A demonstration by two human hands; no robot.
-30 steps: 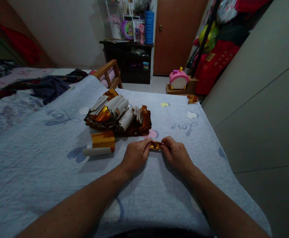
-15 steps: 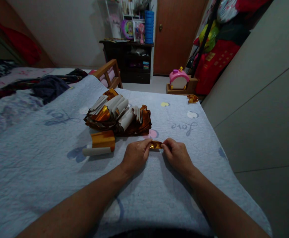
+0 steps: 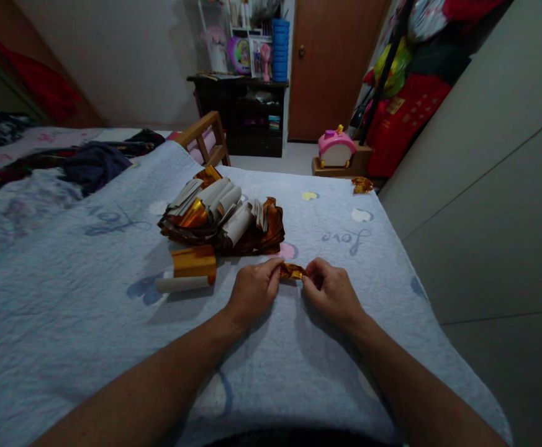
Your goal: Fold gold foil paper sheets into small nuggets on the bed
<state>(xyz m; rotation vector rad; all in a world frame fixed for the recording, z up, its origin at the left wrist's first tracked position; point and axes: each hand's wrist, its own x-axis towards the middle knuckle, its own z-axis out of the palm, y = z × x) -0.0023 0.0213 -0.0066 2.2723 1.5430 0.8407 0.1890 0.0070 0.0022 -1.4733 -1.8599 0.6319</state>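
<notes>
A small folded piece of gold foil paper (image 3: 292, 272) is stretched between my two hands, just above the bed cover. My left hand (image 3: 256, 287) pinches its left end, and my right hand (image 3: 330, 287) pinches the right end with thumb and fingertips. Beyond my left hand lies a heap of gold foil sheets (image 3: 221, 214), many curled so their whitish backs show. One loose curled sheet (image 3: 191, 264) rests nearer, left of my left hand. At the far right corner of the bed sits a folded gold foil piece (image 3: 362, 185).
The light blue quilted cover (image 3: 89, 335) spreads under everything. Dark clothes (image 3: 94, 164) lie at the left. Beyond the bed stand a wooden chair (image 3: 208, 136), a dark shelf (image 3: 238, 118) and a pink toy case (image 3: 336, 149). A pale cabinet (image 3: 498, 205) flanks the right side.
The foil between my hands looks more crumpled and slightly raised on its surface. My fingers have shifted a little at its ends; the heap and loose sheet stay put.
</notes>
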